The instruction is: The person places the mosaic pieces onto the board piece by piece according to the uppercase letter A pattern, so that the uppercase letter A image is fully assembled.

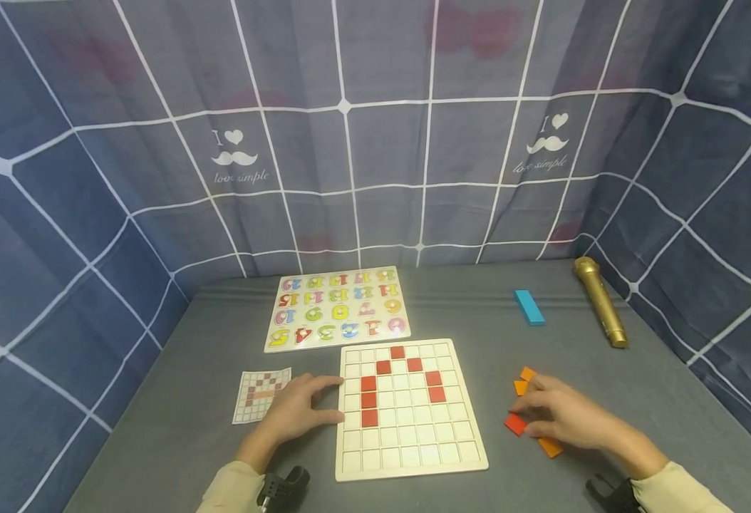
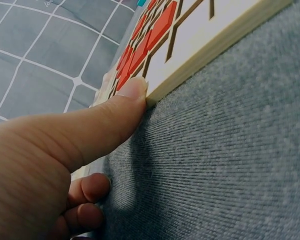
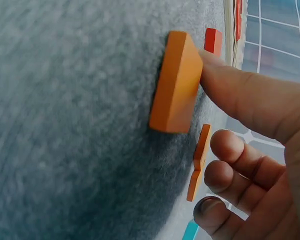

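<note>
A cream grid board (image 1: 407, 456) lies on the grey cloth, with several red square tiles (image 1: 368, 400) in its cells forming a peaked outline. At its left edge, my left hand (image 1: 295, 410) touches with thumb and forefinger extended; the left wrist view shows the thumb (image 2: 125, 100) against the board's side. My right hand (image 1: 564, 413) is low over loose tiles, fingers loosely bent. A red tile (image 1: 515, 425) lies by its fingertips, an orange tile (image 1: 550, 447) below the hand, and more orange tiles (image 3: 199, 155) beyond. In the right wrist view, the thumb overlaps the near orange tile (image 3: 175, 90).
A small printed grid card (image 1: 247, 407) lies left of the left hand. Behind the board is a number puzzle (image 1: 340, 342) with coloured pieces. A blue block (image 1: 529, 308) and a gold microphone (image 1: 601, 303) lie at the back right. Checked curtains (image 1: 382, 142) surround the table.
</note>
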`<state>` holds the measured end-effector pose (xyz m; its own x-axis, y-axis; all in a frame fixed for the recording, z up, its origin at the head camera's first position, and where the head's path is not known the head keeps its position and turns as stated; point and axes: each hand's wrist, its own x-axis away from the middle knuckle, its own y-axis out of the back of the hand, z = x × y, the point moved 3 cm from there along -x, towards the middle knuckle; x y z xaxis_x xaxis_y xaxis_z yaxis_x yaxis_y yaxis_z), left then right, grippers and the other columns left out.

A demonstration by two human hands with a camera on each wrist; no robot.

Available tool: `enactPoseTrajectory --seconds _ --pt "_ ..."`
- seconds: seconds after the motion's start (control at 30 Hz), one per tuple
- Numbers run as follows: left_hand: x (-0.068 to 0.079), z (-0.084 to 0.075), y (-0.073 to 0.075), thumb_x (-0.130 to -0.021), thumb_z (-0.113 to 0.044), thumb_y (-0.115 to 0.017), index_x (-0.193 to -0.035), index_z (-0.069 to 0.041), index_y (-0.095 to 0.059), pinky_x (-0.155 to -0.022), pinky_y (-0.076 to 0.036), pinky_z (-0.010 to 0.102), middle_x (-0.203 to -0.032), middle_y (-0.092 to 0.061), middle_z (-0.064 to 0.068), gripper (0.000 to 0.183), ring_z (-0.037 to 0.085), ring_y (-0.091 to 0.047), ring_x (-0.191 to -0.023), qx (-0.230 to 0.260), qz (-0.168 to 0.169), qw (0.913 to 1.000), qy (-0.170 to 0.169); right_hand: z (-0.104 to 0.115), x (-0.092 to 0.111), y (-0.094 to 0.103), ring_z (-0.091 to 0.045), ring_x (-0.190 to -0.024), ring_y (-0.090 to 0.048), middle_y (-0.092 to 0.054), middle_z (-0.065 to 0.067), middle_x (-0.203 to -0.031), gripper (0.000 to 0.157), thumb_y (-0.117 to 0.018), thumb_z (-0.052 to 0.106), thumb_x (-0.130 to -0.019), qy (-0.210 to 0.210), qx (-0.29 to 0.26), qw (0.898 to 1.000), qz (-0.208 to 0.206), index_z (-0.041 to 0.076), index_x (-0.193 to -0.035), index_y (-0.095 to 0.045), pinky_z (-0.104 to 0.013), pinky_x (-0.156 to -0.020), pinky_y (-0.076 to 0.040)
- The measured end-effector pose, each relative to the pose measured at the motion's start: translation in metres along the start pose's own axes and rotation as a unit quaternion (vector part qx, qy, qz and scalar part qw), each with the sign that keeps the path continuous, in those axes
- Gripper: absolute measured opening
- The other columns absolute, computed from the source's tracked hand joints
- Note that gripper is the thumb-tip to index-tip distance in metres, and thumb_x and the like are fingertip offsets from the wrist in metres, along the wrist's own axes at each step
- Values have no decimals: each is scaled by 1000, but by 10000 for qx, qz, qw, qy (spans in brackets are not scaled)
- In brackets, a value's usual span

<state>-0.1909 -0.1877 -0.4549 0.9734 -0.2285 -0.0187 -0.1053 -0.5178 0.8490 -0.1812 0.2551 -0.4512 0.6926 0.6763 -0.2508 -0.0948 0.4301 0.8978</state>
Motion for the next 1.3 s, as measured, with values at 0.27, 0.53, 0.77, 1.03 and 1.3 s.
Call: enactPoseTrajectory --seconds 0.27,0.53,0.77,1.03,1.3 --pt "1 0 0 -70 -45 -85 -123 -23 -68 -64 -33 25 -81 -49 -5 60 9 -40 -74 3 -5 10000 19 0 -1 -4 6 -81 -39 -50 15 -91 27 -80 29 -79 -93 -90 9999 102 27 -105 -71 -17 -64 -37" --pt "1 1 -2 -70 -46 -85 -124 -24 -67 -65 -33 26 -81 -49 -5 61 10 -40 -74 29 46 9999 104 1 -1 -3 4 -83 -44 -51 18 -92 21 -80 37 -79 -728 205 9970 165 28 -92 -67 -23 -68 -42" --pt "1 -1 -1 -70 -47 -84 -124 -23 -67 -64 -33 25 -81 -49 -5 61 9 -39 -73 1 26 10000 34 8 -7 -1 -12 -93 -60 -47 22 -88 32 -87 34 -67 -522 831 9934 -590 36 -80 -58 -31 -77 -51" --pt "0 0 -2 -70 -47 -84 -125 -24 -67 -65 -33 26 -81 -49 -5 61 10 -40 -74 -8 65 10000 65 19 -26 -6 6 -76 -44 -48 20 -83 27 -85 37 -70 -427 582 9959 -543 33 -79 -60 -19 -65 -40" --pt "0 2 -2 -70 -46 -84 -124 -24 -67 -65 -33 26 -81 -49 -5 61 10 -40 -74 -14 48 10000 49 30 -49 -15 2 -75 -45 -50 18 -82 23 -83 36 -73 -445 348 9979 -301 29 -81 -63 -19 -66 -41"
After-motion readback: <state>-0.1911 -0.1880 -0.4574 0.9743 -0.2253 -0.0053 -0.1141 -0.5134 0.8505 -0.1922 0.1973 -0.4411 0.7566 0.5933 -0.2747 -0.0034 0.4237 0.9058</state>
